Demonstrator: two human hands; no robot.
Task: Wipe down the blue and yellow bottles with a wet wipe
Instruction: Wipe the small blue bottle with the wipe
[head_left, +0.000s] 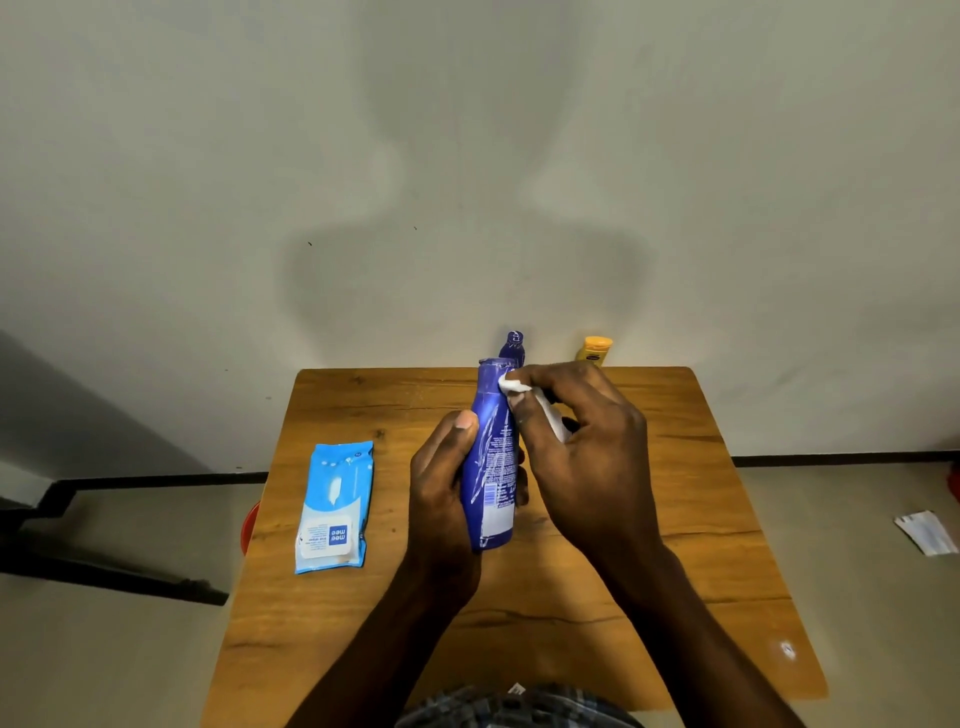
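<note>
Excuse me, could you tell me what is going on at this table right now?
A person is cleaning a blue bottle. The left hand holds it above the table, while the right hand presses a wipe against its neck. A second blue bottle and a yellow bottle wait at the far edge; a wipes pack lies left.

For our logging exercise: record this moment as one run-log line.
left hand: holds blue bottle | right hand: rubs wet wipe near cap | yellow bottle: untouched
</note>
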